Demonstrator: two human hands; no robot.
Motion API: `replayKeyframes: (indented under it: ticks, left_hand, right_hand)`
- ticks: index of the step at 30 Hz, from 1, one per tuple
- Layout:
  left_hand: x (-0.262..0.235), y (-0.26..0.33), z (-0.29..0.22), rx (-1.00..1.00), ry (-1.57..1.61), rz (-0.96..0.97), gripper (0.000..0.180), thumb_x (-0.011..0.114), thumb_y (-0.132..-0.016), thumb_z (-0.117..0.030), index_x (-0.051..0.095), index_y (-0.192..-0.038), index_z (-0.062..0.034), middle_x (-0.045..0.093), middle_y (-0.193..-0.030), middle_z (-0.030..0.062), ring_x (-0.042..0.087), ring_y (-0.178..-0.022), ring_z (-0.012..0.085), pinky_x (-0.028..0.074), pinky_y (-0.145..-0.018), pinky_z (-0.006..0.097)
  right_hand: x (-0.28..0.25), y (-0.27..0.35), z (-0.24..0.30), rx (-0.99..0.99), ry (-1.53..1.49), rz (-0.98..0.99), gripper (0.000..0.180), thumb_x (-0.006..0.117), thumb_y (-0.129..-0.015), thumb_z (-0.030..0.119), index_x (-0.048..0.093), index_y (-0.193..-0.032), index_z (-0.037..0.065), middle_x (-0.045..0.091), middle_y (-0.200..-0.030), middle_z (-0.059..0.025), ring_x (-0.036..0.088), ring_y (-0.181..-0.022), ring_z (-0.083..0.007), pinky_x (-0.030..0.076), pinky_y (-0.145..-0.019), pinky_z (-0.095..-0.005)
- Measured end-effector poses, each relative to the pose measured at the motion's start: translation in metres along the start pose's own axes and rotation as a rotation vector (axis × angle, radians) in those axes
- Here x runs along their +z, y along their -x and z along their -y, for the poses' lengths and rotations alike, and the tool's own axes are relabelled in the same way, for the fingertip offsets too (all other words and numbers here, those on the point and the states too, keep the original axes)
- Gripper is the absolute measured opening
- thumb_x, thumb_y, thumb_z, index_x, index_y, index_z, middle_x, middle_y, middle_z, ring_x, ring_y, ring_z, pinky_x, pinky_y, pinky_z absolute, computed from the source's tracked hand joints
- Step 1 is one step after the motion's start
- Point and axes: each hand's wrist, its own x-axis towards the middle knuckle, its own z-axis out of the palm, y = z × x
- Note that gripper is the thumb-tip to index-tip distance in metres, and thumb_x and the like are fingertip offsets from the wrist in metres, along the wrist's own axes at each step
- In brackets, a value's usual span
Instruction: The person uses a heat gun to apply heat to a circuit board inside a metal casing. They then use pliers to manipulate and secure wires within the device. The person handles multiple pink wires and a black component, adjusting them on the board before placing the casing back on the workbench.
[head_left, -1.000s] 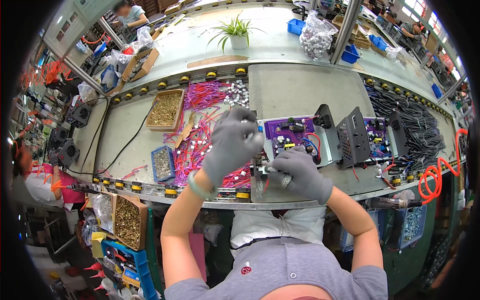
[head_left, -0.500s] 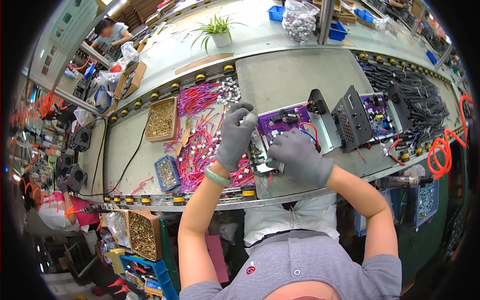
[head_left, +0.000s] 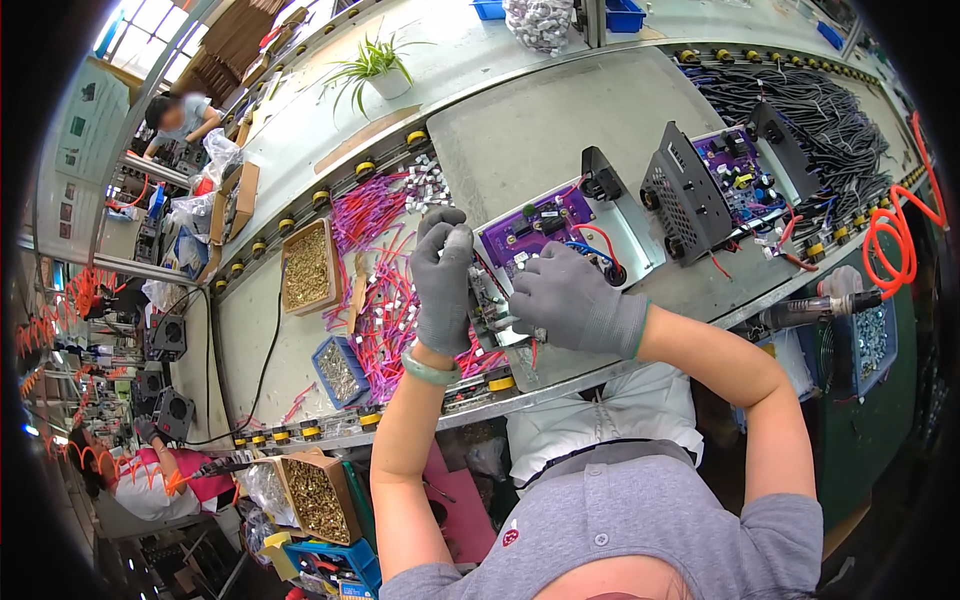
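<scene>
In front of me on the bench lies an open metal chassis with a purple circuit board inside. Both my hands wear grey gloves. My left hand is at the chassis's left end panel, its fingers curled in and their tips pressed together; what they grip is hidden. Over the near side of the board, my right hand bends its fingers down to the near end of that same panel. Its fingertips are closed on something too hidden to name. Red and blue wires run across the chassis's right part.
A second chassis stands to the right, before a heap of black cables. Left are red and purple wires, a box of brass-coloured parts and a blue tray. A power driver with an orange coiled hose is at the right edge.
The whole view has shifted and turned slightly, so the bench sits further left in it. Both hands stay at the chassis's left end, with the right fingers slightly re-angled.
</scene>
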Motion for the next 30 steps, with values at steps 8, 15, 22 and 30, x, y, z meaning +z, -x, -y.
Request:
replayKeyframes:
  ticks: [8, 15, 22, 30]
  left_hand:
    - [0.005, -0.002, 0.000, 0.017, -0.098, -0.021, 0.023, 0.056, -0.089, -0.014, 0.058, -0.076, 0.0060, 0.056, -0.102, 0.0079, 0.050, -0.095, 0.0162, 0.041, -0.084, 0.029]
    - [-0.019, -0.004, -0.054, 0.208, -0.748, 0.128, 0.015, 0.064, -0.081, -0.010, 0.067, -0.075, 0.0040, 0.065, -0.098, 0.0120, 0.061, -0.093, 0.0232, 0.047, -0.082, 0.033]
    - [-0.010, 0.009, -0.077, 0.275, -0.327, 0.035, 0.022, 0.055, -0.094, -0.019, 0.064, -0.100, 0.0007, 0.064, -0.089, 0.0083, 0.059, -0.084, 0.0182, 0.047, -0.075, 0.031]
    - [-0.017, 0.022, -0.084, -0.006, -0.254, 0.188, 0.022, 0.060, -0.090, -0.004, 0.062, -0.111, 0.0027, 0.064, -0.100, 0.0059, 0.059, -0.089, 0.0085, 0.050, -0.079, 0.024]
  right_hand:
    - [-0.004, -0.012, 0.002, -0.036, 0.021, 0.133, 0.006, 0.067, -0.069, 0.015, 0.065, -0.074, 0.014, 0.064, -0.075, -0.0028, 0.065, -0.077, -0.0205, 0.046, -0.075, -0.0358]
    - [-0.038, -0.027, -0.004, 0.432, -0.478, -0.148, 0.024, 0.067, -0.087, 0.029, 0.064, -0.096, 0.006, 0.066, -0.083, -0.0154, 0.065, -0.077, -0.0350, 0.052, -0.065, -0.0422]
    - [-0.014, -0.041, 0.003, 0.536, -0.862, -0.308, 0.017, 0.061, -0.089, 0.018, 0.063, -0.092, 0.001, 0.062, -0.072, -0.0183, 0.062, -0.063, -0.0289, 0.049, -0.061, -0.0392]
    - [-0.015, -0.039, -0.001, 0.539, -0.888, -0.285, 0.018, 0.062, -0.089, 0.016, 0.068, -0.095, 0.001, 0.065, -0.071, -0.0161, 0.062, -0.064, -0.0183, 0.048, -0.061, -0.0327]
